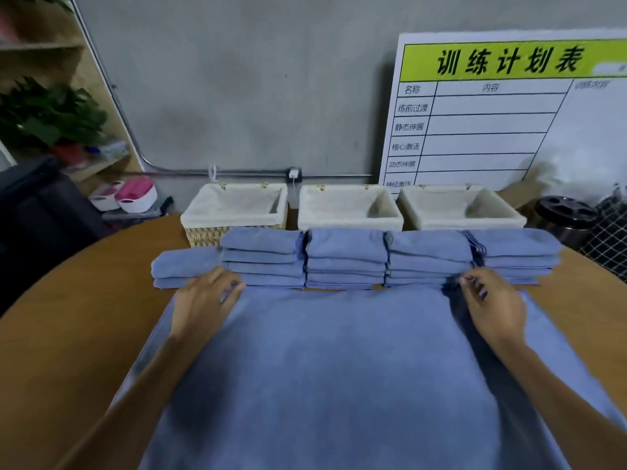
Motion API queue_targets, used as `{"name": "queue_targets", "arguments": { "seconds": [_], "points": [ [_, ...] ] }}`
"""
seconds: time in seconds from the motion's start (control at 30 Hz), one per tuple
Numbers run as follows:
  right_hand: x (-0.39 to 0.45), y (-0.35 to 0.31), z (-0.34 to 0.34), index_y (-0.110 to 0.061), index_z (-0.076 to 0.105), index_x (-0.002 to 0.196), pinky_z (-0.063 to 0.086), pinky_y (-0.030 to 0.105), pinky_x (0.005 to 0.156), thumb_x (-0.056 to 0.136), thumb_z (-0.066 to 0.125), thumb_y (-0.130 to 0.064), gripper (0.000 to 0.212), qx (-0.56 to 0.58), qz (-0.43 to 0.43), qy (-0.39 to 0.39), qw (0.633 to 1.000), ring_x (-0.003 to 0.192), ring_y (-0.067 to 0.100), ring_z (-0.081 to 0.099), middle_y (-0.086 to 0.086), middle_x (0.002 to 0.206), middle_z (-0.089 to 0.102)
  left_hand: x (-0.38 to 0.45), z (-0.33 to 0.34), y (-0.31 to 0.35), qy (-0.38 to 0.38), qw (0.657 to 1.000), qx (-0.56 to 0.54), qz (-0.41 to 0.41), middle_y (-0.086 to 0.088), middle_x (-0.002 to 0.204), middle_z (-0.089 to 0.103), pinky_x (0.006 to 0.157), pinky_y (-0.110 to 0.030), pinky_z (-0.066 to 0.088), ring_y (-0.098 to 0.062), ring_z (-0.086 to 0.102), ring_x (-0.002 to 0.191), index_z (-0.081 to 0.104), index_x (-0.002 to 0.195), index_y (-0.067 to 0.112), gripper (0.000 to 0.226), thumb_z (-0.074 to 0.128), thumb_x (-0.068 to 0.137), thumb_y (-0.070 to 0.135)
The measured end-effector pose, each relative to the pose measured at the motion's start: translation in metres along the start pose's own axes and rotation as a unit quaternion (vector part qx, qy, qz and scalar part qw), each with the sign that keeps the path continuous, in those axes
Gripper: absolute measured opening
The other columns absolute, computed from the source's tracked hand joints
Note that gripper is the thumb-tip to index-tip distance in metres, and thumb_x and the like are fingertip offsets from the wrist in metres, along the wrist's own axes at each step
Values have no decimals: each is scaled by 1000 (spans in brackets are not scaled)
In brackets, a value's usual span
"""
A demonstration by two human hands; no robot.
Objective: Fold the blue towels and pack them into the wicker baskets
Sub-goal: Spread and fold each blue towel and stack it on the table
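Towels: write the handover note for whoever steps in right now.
Left hand and right hand each pinch a far corner of the flat towel spread on the table.
Folded towels sit in stacks behind it, in front of three baskets.
Done: the stacks are folded.
Left: fold this towel, then pack everything; the baskets look empty.

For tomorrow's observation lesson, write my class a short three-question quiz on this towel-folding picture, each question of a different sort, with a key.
1. How many wicker baskets stand behind the folded towels?
2. True or false: a folded towel already lies in one basket.
3. Where are both hands? A) in a basket B) at the far corners of the spread towel C) on the whiteboard

Key
1. Three: left basket, middle basket, right basket.
2. False; folded stacks sit on the table.
3. B: left hand, right hand, spread towel.
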State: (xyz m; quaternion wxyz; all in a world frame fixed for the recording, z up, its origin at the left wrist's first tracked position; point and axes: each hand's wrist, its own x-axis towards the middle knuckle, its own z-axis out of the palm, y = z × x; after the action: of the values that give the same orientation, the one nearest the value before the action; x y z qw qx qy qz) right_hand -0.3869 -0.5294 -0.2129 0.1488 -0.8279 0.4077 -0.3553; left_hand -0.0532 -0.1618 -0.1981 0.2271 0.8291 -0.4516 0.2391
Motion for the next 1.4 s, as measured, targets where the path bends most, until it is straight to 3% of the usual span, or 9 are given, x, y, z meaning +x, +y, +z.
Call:
{"name": "queue_targets", "arguments": {
  "seconds": [0.13, 0.2, 0.3, 0.4, 0.5, 0.73, 0.97, 1.13, 1.4],
  "points": [
    [-17, -3, -7, -9, 70, 89, 44, 37, 58, 93, 66, -19, 11, -73, -48, -21, 996, 79, 39, 61, 14, 88, 64, -24, 6, 35, -144, 985, -45, -86, 10, 128, 61, 91, -42, 50, -19, 60, 117, 67, 120, 34, 61, 29, 87, 68],
    [-26, 4, -5, -12, 72, 90, 49, 42, 60, 94, 62, -23, 15, -111, -90, -22, 989, 80, 42, 60, 13, 89, 65, -40, 12, 39, -228, 967, 13, -109, 11, 155, 39, 113, -52, 32, -17, 36, 144, 45, 144, 44, 72, 19, 85, 77],
    [-33, 17, -5, -15, 73, 97, 52, 47, 65, 90, 51, -32, 29, -133, -120, -31, 983, 81, 43, 59, 12, 99, 68, -45, 10, 39, -260, 956, 38, -132, 10, 164, 21, 117, -63, 16, -18, 18, 152, 29, 153, 44, 65, 28, 94, 73],
    [-35, 14, -10, -15, 73, 100, 50, 47, 69, 94, 54, -29, 24, -154, -120, -39, 980, 87, 42, 60, 10, 105, 68, -41, 6, 41, -251, 959, 46, -121, 7, 161, 31, 113, -61, 25, -21, 28, 148, 38, 150, 39, 60, 33, 97, 68],
    [-26, 1, -11, -15, 73, 98, 46, 43, 70, 96, 55, -29, 23, -157, -146, -34, 976, 87, 40, 61, 9, 102, 67, -22, 0, 40, -163, 982, -16, -96, 0, 133, 60, 94, -48, 49, -27, 57, 120, 63, 130, 23, 64, 29, 94, 64],
    [-6, -10, 16, -11, 70, 94, 45, 43, 71, 91, 71, -23, 12, -133, -187, -83, 970, 91, 39, 57, 10, 102, 64, 1, 22, 25, -148, 987, 31, -57, -3, 109, 62, 80, -47, 45, -31, 58, 103, 71, 108, 23, 17, 59, 100, 29],
    [-4, -15, 9, -10, 44, 92, 35, 40, 91, 104, 30, -26, 24, -87, -209, -86, 970, 74, 33, 52, 7, 74, 53, 10, 11, 38, -67, 998, 7, -10, -11, 70, 60, 68, -44, 42, -37, 58, 61, 53, 89, 11, 13, 59, 97, 3],
    [-8, -11, 2, -7, 53, 106, 32, 35, 77, 102, 52, -20, 14, -45, -216, -118, 968, 86, 33, 58, 10, 92, 65, 5, 18, 28, -104, 990, -92, -11, -14, 111, 66, 84, -47, 47, -35, 61, 100, 60, 119, 6, 26, 59, 100, 24],
    [-1, -7, 11, -11, 57, 94, 33, 38, 71, 104, 23, -53, 55, -36, -253, -61, 965, 81, 30, 50, 6, 91, 55, 24, 30, 12, -95, 993, 31, 64, -9, 88, 58, 68, -46, 42, -34, 56, 80, 65, 97, 10, 15, 65, 96, 24]
  ]
}}
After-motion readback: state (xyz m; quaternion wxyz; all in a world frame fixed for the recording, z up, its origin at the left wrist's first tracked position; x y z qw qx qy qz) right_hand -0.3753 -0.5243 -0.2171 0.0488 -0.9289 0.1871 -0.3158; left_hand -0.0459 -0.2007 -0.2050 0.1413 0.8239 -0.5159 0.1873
